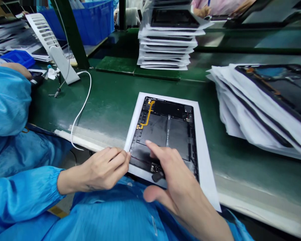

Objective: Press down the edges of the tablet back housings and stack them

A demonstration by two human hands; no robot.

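Note:
An opened tablet housing (177, 132) lies on a white paper sheet (205, 157) at the bench's front edge. Black battery panels fill much of it, and a yellow flex cable (148, 115) runs along its upper left. My left hand (97, 169) is closed, its fingertips pinching the sheet's left edge beside the housing. Over the lower part of the housing hovers my right hand (178, 177), index finger stretched out and thumb apart, holding nothing visible. A small black piece (157, 176) shows between that thumb and finger, near the housing's lower edge.
Tablet housings layered with paper form a tall stack (165, 50) at the back and a leaning stack (261, 110) at right. A white stand (52, 50), a white cable (81, 110) and a blue bin (90, 23) are at left. A co-worker's blue sleeve (8, 97) is beside me.

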